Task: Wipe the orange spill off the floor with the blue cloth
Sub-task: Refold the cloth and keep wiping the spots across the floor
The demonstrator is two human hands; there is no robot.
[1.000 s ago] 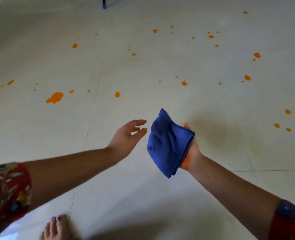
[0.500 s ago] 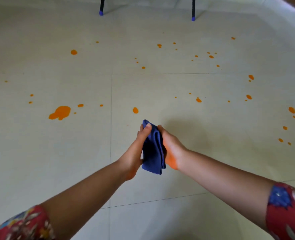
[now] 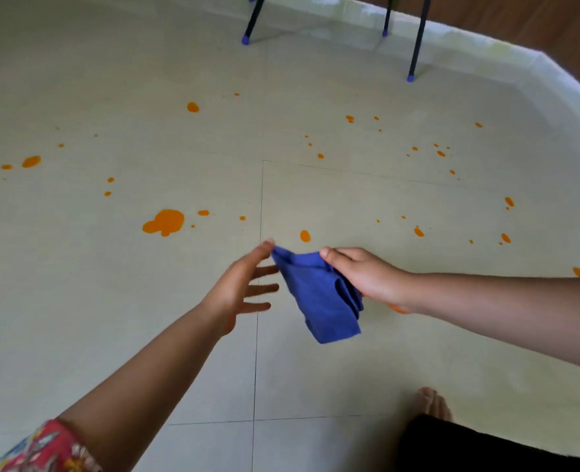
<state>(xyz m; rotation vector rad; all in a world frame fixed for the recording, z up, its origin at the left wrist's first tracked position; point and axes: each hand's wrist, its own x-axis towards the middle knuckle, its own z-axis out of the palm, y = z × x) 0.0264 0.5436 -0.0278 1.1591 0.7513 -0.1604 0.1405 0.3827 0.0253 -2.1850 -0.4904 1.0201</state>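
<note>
cloth: the blue cloth [image 3: 319,294] hangs folded in mid-air above the floor [image 3: 111,301], near the middle of the view, its loose end drooping toward 6 o'clock.
right hand: the right hand [image 3: 366,277] grips the cloth's upper fold, thumb on top, fingers curled behind it; an orange stain shows under the palm.
left hand: the left hand [image 3: 244,284] is spread wide, fingers straight; its topmost fingertip touches, or nearly touches, the cloth's corner at 12 o'clock. I cannot tell whether it pinches.
handling: soft, light and limp, judging by the droop; no risk of breaking. It will not stay flat by itself, so bunching it under a flat palm should serve better than holding a corner.
where to hold: the thick folded middle, to my eye, leaving a clean face down.
spill: the orange spill [image 3: 164,222] lies scattered from 9 to 3 o'clock, the biggest blot at 10 o'clock of the hands, 1 drop just beyond the cloth at 12 o'clock. None is wiped yet.
change: 0.5 s ago both hands pressed the cloth between them; now the left has opened and drawn away to 9 o'clock, and the cloth has unfurled.
</note>
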